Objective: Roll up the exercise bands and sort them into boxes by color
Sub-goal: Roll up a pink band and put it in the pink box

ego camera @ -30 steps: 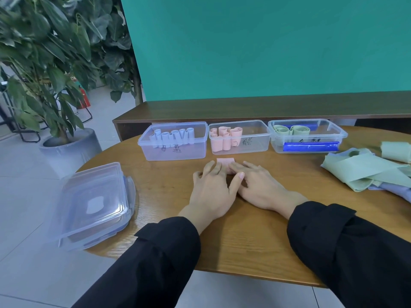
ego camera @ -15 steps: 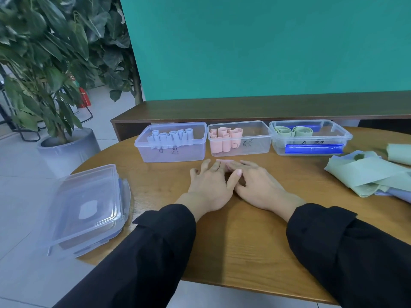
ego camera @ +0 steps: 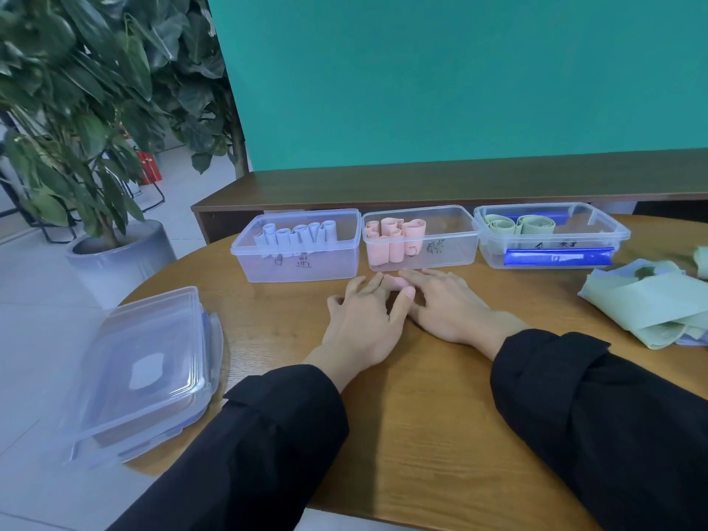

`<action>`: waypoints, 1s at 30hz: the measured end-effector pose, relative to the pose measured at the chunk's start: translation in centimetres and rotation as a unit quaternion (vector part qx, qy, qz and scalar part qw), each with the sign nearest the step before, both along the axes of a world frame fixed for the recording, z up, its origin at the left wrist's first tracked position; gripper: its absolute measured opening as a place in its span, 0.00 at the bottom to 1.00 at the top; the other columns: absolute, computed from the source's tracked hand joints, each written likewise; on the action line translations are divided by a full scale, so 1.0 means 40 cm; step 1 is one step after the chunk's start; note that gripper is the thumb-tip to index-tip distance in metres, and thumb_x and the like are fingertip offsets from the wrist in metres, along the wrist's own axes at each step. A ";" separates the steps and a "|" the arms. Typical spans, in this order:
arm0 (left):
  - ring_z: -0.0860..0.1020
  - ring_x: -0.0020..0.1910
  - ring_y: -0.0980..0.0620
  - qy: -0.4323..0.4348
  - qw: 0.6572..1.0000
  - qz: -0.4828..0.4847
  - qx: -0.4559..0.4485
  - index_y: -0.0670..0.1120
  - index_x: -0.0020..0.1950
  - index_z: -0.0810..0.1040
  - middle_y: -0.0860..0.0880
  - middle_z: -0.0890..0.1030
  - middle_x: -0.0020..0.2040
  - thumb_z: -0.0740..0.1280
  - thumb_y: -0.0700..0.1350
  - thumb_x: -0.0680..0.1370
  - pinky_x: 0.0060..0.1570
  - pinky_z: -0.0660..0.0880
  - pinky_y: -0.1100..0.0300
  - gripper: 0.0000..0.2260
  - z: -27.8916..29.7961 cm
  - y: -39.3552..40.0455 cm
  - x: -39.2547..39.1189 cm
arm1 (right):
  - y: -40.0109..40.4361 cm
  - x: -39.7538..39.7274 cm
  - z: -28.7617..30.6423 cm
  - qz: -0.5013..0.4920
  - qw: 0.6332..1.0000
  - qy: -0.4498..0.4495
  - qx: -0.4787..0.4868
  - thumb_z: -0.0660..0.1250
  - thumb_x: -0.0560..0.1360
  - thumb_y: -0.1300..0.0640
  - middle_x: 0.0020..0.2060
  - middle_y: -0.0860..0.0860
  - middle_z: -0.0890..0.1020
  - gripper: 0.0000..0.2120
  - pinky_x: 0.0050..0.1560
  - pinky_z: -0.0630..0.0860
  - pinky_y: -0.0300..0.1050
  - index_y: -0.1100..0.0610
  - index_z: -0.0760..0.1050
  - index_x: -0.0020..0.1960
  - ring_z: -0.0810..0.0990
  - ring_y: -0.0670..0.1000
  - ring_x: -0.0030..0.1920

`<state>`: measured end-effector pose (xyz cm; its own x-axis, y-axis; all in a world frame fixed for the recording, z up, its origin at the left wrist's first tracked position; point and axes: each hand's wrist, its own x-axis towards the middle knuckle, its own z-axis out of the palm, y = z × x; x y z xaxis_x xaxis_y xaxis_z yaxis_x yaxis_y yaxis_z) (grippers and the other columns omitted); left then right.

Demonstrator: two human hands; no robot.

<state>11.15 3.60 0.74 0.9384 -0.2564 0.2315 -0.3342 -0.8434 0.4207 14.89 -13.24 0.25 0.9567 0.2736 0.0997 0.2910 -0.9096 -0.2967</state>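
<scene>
My left hand and right hand flat on tabletop, fingers spread, fingertips pressing small pink band roll; roll mostly hidden, just near of pink box. Neither hand curled round it. Far row, left to right: lavender box with upright rolls, pink box, green box. Loose green bands heaped right. Stacked clear lids near left edge.

Single head view, looking forward-down, close over round table.
</scene>
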 end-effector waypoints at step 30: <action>0.74 0.49 0.47 -0.084 0.992 -0.059 -0.074 0.46 0.53 0.80 0.48 0.78 0.45 0.68 0.46 0.81 0.49 0.71 0.53 0.05 -0.022 0.027 0.022 | -0.025 -0.075 -0.012 0.055 0.979 -0.057 0.187 0.59 0.84 0.49 0.50 0.41 0.80 0.10 0.54 0.71 0.39 0.47 0.77 0.60 0.77 0.41 0.52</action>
